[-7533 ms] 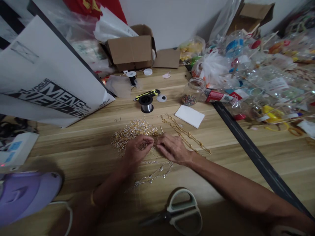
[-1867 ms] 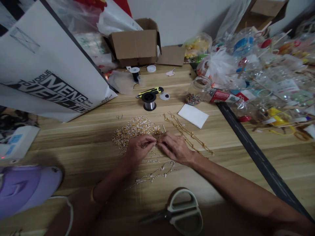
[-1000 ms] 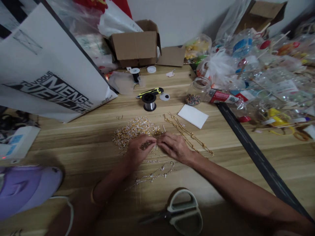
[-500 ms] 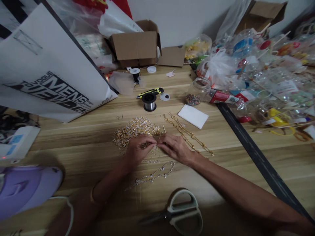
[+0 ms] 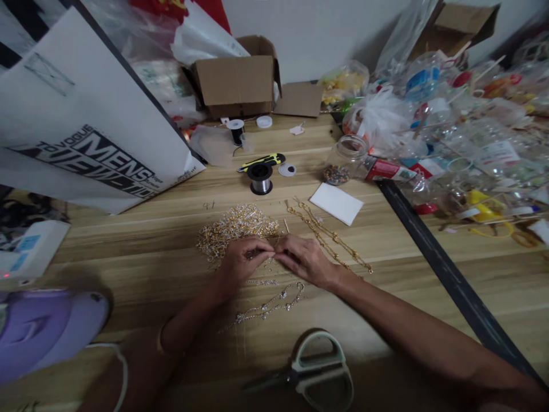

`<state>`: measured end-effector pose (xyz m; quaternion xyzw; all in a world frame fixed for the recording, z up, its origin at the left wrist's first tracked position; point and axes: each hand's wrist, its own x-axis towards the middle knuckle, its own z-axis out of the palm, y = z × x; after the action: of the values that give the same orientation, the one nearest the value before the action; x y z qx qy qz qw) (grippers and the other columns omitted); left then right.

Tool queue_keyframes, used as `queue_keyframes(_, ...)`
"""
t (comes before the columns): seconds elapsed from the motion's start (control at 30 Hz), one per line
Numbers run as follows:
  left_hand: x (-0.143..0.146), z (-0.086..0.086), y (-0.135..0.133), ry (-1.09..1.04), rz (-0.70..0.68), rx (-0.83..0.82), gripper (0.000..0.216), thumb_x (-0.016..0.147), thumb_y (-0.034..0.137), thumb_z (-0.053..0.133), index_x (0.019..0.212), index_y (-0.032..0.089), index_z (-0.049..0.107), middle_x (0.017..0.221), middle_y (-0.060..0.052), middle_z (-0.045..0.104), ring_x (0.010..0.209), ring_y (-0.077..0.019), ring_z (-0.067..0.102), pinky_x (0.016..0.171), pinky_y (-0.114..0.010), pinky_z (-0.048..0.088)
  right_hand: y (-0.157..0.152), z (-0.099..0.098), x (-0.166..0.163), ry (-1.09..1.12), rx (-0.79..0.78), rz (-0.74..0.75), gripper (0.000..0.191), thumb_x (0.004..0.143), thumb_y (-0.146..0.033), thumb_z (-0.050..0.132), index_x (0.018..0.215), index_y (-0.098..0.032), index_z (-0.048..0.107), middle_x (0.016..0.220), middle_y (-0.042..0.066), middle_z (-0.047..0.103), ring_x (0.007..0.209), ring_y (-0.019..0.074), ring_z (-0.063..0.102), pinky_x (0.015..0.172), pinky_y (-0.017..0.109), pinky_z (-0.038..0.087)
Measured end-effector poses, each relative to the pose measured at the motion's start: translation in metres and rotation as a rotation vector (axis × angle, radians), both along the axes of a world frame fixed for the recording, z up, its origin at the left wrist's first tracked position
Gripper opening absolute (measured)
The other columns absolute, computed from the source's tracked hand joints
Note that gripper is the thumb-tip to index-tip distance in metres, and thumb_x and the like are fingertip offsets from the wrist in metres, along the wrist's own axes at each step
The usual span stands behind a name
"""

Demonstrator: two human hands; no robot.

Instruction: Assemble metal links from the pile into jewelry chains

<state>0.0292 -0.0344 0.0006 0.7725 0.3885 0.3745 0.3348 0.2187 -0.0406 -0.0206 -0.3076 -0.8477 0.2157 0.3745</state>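
Note:
My left hand (image 5: 243, 258) and my right hand (image 5: 305, 257) meet fingertip to fingertip, each closed in a pinch. Whatever lies between the fingertips is too small to make out. Just beyond my left hand lies a heap of gold and silver jewellery bits (image 5: 238, 223). A gold chain (image 5: 330, 234) is laid out in a long loop beyond my right hand. Nearer to me, below the hands, rests a silver chain (image 5: 270, 306) with clear bead-like pieces. A thin pale stick (image 5: 286, 225) lies just past the fingertips.
Scissors (image 5: 317, 369) with pale handles lie at the front. Behind the hands are a wire spool (image 5: 259, 178), a yellow cutter knife (image 5: 266, 161), a folded white paper (image 5: 337, 203) and a jar of beads (image 5: 343, 163). Plastic packaging (image 5: 463, 137) crowds the right; a purple appliance (image 5: 51, 332) stands left.
Almost nothing differs. Both hands stay pinched together in the same place, with only a slight shift of the fingers.

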Motion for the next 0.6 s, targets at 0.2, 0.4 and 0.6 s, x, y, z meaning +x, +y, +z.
queue_keyframes(0.2,-0.0015,0.001,-0.0013,-0.022,-0.007,-0.046,0.009,0.08,0.02,0.061,0.074,0.017,0.068,0.073,-0.004,0.07,0.07,-0.0143,0.064,0.067,-0.025,0.048,-0.0006,0.0017,-0.0001,-0.013,0.013,-0.027,0.009,0.092,-0.024,0.048,0.088,-0.017,0.052,0.078,0.003,0.059,0.069,0.0123,0.054,0.063,0.023,0.043)
queue_keyframes(0.4,-0.0002,0.0036,-0.0023,-0.02,0.009,-0.07,0.01,0.079,0.019,0.062,0.07,0.016,0.067,0.07,-0.003,0.069,0.067,-0.0138,0.063,0.066,-0.025,0.047,-0.0014,0.0015,0.0004,-0.067,0.046,-0.059,0.012,0.091,-0.028,0.049,0.088,-0.017,0.052,0.076,0.002,0.058,0.066,0.0116,0.053,0.06,0.022,0.04)
queue_keyframes(0.6,0.0023,0.0047,-0.0021,-0.038,-0.001,-0.037,0.012,0.079,0.02,0.063,0.068,0.016,0.066,0.07,-0.004,0.068,0.068,-0.0142,0.062,0.066,-0.025,0.048,-0.0019,0.0016,0.0007,-0.086,0.074,-0.075,0.016,0.092,-0.032,0.048,0.089,-0.017,0.051,0.077,0.002,0.057,0.067,0.0117,0.052,0.06,0.022,0.04)
